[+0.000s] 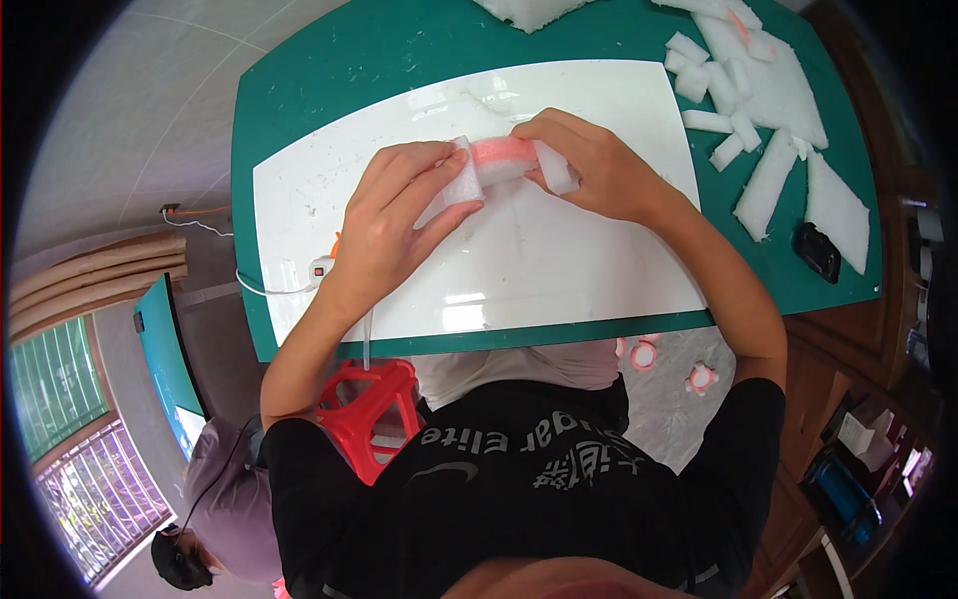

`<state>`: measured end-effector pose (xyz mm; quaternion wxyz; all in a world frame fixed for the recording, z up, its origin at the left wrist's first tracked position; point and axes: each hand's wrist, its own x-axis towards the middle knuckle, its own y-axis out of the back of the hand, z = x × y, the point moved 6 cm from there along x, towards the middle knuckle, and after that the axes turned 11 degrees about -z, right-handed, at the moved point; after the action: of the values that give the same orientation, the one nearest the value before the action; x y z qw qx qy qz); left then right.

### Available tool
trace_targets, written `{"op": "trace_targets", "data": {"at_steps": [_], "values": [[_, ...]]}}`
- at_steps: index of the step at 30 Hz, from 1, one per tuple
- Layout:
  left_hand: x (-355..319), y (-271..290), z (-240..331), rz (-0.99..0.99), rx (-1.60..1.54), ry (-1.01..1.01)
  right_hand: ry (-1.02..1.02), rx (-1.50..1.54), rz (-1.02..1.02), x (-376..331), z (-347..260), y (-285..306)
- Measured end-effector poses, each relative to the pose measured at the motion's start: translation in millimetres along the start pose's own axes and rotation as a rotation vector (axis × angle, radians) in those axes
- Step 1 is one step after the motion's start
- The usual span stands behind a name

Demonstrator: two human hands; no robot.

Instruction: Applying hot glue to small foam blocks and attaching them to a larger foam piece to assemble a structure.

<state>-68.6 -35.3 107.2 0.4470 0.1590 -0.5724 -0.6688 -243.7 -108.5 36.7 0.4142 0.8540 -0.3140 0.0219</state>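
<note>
Above the white board, both my hands hold a foam piece with a pink band across its top. My left hand is closed on a white foam block at the piece's left end, thumb below and fingers on top. My right hand grips the other end, where a second white foam block stands against it. Whether the blocks are joined to the middle piece I cannot tell. Beside my left forearm, partly hidden by it, lies a white device with a red switch and a white cable.
Several small foam blocks and larger foam sheets cover the green table's right side, near a black object. A red stool stands below. Pink-and-white pieces lie on the floor. Another person is at left.
</note>
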Motion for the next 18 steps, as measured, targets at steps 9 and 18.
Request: {"op": "trace_targets", "data": {"at_steps": [9,18], "values": [[0.9,-0.1,0.6,0.005,-0.005,0.003,0.001,-0.005,0.007,-0.1,0.6,-0.2],[-1.2,-0.5,0.8,0.004,-0.011,0.003,0.003,-0.005,-0.004,-0.4,1.9,-1.8]]}}
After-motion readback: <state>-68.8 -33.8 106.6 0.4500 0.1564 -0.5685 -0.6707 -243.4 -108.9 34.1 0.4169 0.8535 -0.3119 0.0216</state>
